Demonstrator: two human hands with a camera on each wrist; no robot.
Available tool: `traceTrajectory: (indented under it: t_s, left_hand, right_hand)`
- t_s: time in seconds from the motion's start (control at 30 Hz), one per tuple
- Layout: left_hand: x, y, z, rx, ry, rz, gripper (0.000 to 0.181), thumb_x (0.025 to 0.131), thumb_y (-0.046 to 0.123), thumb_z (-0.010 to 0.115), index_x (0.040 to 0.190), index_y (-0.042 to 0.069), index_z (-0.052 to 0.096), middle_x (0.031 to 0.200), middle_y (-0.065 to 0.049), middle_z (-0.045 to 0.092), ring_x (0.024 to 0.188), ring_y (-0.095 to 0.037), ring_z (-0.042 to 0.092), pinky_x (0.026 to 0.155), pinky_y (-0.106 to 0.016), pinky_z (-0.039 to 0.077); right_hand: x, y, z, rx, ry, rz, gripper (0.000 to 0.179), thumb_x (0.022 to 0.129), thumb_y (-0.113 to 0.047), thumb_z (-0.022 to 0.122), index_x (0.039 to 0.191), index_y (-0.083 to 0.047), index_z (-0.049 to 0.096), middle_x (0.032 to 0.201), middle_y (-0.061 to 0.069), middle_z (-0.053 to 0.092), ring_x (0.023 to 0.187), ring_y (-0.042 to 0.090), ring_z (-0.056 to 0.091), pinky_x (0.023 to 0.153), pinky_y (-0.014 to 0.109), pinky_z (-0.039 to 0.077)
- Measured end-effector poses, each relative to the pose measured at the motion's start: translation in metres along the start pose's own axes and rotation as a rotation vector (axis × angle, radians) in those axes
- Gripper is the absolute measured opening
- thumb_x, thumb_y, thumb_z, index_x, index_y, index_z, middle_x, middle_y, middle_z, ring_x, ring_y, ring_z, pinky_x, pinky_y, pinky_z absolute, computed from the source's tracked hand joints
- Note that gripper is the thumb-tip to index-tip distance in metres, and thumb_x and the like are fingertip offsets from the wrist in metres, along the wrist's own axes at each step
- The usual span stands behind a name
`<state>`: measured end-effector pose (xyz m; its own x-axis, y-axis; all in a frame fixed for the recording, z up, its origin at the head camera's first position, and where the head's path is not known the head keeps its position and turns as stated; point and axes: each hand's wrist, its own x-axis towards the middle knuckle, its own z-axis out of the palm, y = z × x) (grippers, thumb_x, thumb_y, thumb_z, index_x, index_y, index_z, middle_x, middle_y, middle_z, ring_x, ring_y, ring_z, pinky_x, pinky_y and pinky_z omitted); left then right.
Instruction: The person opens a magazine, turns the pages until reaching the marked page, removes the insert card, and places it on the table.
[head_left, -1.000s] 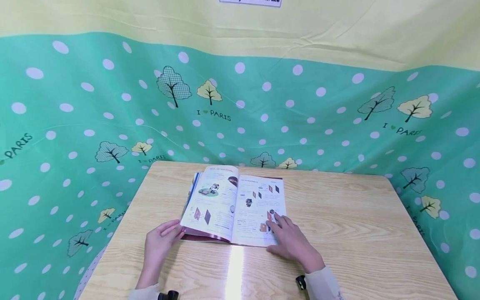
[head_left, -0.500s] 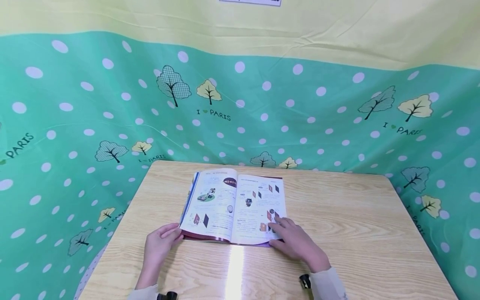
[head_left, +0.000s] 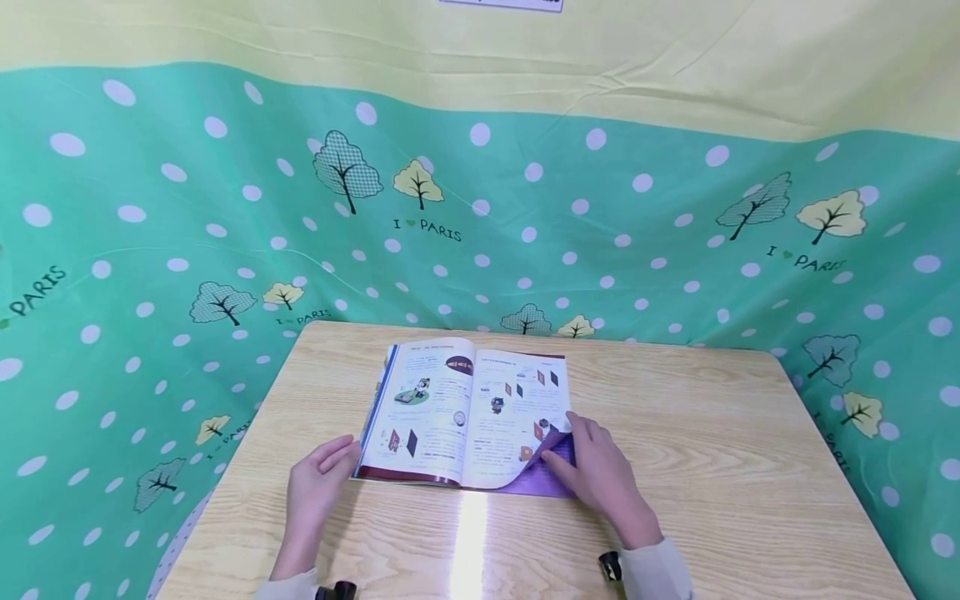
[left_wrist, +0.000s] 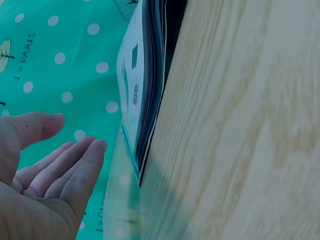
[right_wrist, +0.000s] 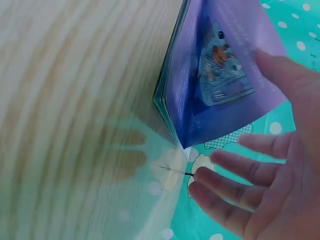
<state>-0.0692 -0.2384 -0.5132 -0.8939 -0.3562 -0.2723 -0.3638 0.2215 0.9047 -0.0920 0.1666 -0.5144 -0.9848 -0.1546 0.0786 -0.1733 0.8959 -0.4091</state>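
An open book with printed text and small cartoon pictures lies on the table. My left hand is beside its lower left corner; in the left wrist view the hand has its fingers extended, apart from the book's page edges. My right hand is at the lower right corner, where a page curls up and bares a purple page beneath. In the right wrist view the thumb touches the lifted page's purple side, while the other fingers spread loosely below it.
The wooden table extends to both sides of the book. Behind it hangs a green dotted cloth with printed trees. A bright light reflection crosses the table's front, and black wrist devices sit by the grey sleeves.
The left page has settled flatter, and my left hand has come off its edge. My right hand has lifted the right page's lower corner, showing more of the purple page.
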Motion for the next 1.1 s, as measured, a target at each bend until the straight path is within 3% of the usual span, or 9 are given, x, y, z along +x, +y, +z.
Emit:
traceTrajectory:
  t_s: [0.13,0.33,0.5,0.6,0.73,0.87,1.1]
  left_hand:
    - [-0.001,0.003,0.005,-0.04,-0.015,0.006,0.051,0.092,0.036,0.074,0.132,0.007,0.063,0.122,-0.013,0.069,0.101,-0.007,0.068,0.083,-0.007,0.051]
    - [-0.004,0.011,0.014,-0.1,-0.046,0.017,0.052,0.09,0.033,0.078,0.131,0.004,0.064,0.119,-0.012,0.07,0.1,-0.008,0.068,0.084,-0.01,0.054]
    - [-0.004,0.014,0.022,-0.106,-0.062,0.034,0.05,0.089,0.031,0.079,0.129,0.004,0.065,0.117,-0.011,0.072,0.098,-0.007,0.069,0.085,-0.011,0.053]
    - [-0.004,0.016,0.027,-0.107,-0.072,0.047,0.049,0.089,0.029,0.079,0.129,0.004,0.066,0.115,-0.01,0.072,0.101,-0.01,0.069,0.086,-0.012,0.054]
    - [-0.004,0.019,0.036,-0.13,-0.099,0.059,0.048,0.089,0.029,0.079,0.127,0.003,0.066,0.113,-0.01,0.073,0.102,-0.014,0.07,0.086,-0.015,0.056]
    - [-0.005,0.023,0.047,-0.193,-0.148,0.083,0.046,0.09,0.023,0.078,0.127,-0.001,0.065,0.114,-0.013,0.072,0.104,-0.019,0.07,0.087,-0.02,0.058]
    - [-0.009,0.033,0.065,-0.382,-0.264,0.109,0.04,0.094,0.007,0.071,0.127,-0.012,0.059,0.117,-0.028,0.067,0.102,-0.031,0.07,0.087,-0.033,0.061]
  right_hand:
    - [0.002,-0.006,0.003,-0.005,0.018,0.071,0.064,0.092,-0.051,0.069,0.129,-0.001,0.056,0.116,0.02,0.063,0.104,0.036,0.062,0.079,0.052,0.06]
    - [0.004,-0.014,0.007,0.073,0.088,0.103,0.066,0.091,-0.045,0.072,0.134,-0.001,0.048,0.117,0.022,0.065,0.101,0.037,0.065,0.075,0.051,0.06]
    - [0.007,-0.018,0.007,0.082,0.091,0.079,0.042,0.09,-0.041,0.076,0.111,-0.01,0.058,0.093,0.006,0.067,0.077,0.022,0.062,0.059,0.038,0.055]
    - [0.007,-0.019,0.009,0.061,0.058,0.002,0.036,0.093,-0.037,0.073,0.115,-0.01,0.064,0.1,0.006,0.069,0.089,0.024,0.065,0.072,0.041,0.06]
    - [0.007,-0.021,0.014,0.024,0.025,-0.147,0.049,0.096,-0.032,0.069,0.136,-0.006,0.059,0.133,0.015,0.061,0.122,0.033,0.057,0.103,0.05,0.052]
    - [0.008,-0.025,0.017,0.012,-0.001,-0.23,0.058,0.097,-0.03,0.068,0.148,-0.011,0.049,0.145,0.018,0.051,0.129,0.037,0.051,0.106,0.053,0.048]
    - [0.011,-0.038,0.018,0.012,-0.04,-0.285,0.066,0.096,-0.031,0.069,0.154,-0.016,0.04,0.149,0.021,0.046,0.13,0.043,0.049,0.106,0.059,0.046]
